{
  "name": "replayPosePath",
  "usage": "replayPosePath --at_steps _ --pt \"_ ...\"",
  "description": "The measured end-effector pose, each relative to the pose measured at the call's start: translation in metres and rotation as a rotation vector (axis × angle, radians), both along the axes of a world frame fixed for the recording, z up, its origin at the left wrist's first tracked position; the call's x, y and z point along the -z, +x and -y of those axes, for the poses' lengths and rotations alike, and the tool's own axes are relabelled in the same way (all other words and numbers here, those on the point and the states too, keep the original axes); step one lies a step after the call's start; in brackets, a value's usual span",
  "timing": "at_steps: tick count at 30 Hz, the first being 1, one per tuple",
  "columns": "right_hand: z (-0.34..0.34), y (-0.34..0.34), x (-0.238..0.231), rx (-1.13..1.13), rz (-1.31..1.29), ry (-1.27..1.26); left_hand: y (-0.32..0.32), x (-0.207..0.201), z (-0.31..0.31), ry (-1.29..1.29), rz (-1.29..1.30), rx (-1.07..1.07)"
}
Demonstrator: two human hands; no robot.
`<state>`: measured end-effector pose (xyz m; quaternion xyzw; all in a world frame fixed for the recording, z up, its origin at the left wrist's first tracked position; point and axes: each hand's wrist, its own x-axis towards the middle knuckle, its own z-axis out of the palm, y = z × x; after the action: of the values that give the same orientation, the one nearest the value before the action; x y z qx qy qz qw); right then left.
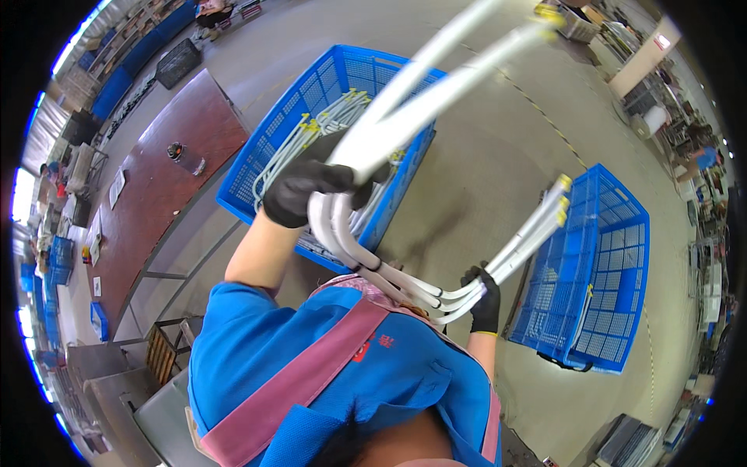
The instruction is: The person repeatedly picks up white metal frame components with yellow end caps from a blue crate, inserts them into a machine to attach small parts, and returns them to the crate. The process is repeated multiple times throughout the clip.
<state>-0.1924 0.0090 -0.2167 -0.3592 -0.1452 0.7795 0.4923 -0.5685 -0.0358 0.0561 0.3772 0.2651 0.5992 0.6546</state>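
My left hand (305, 192), in a black glove, grips a bundle of bent white tubes (420, 105) that rise toward the upper right and end in yellow caps. It is held above a blue plastic crate (268, 148) that holds several more white tubes with yellow caps (327, 117). My right hand (485, 302), also in a black glove, holds a second bundle of curved white tubes (523, 241) whose yellow-capped ends point at another blue crate (615, 280) on the right. The two bundles curve down and meet in front of my blue top and pink apron strap.
A long brown table (156, 202) with a small bottle (185, 158) stands to the left. More blue crates and shelving line the far left and top left. A yellow line (545, 117) crosses the grey concrete floor. Another person (704, 159) stands far right.
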Motion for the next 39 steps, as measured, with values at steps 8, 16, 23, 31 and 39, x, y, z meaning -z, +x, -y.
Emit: replayPosePath --at_steps 8,16,23,31,39 --pt "-0.032 -0.148 -0.002 -0.6 0.414 -0.046 -0.178 0.089 0.075 -0.263 0.403 -0.41" --pt "-0.058 -0.22 -0.008 -0.789 0.511 0.095 -0.261 0.144 0.128 -0.322 0.518 -0.49" --pt "-0.137 -0.277 -0.027 -0.681 0.626 0.363 -0.365 0.16 0.027 -0.388 0.285 -0.482" --pt "-0.23 -0.229 -0.042 -0.717 1.371 0.835 -0.363 0.204 -0.174 -0.184 -1.42 -0.731" --pt "0.06 0.057 0.134 -1.322 1.765 0.355 -0.157 0.421 -0.092 -0.305 -1.112 0.292"
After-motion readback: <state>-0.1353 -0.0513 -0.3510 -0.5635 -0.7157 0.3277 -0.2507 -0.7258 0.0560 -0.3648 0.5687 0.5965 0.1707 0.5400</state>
